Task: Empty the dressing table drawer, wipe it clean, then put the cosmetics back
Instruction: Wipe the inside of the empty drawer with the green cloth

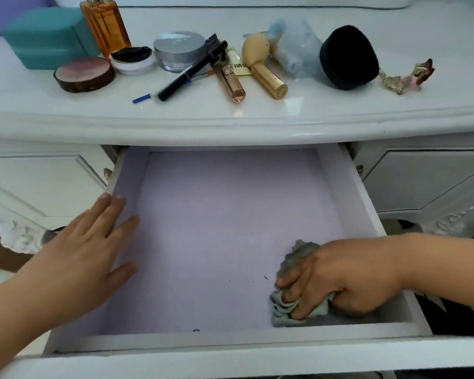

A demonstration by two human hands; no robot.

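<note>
Two hands [88, 242], one cloth [293, 269], one drawer [367, 214]

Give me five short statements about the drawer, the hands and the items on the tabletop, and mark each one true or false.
1. The drawer is pulled open and holds no cosmetics. True.
2. The left hand grips the cloth. False: the right hand grips it; the left hand lies flat with straight fingers at the drawer's left wall.
3. The cloth is at the drawer's front right corner. True.
4. The amber bottle lies on its side. False: it stands upright beside the teal box.
5. The black pen is inside the drawer. False: it lies on the tabletop.
</note>
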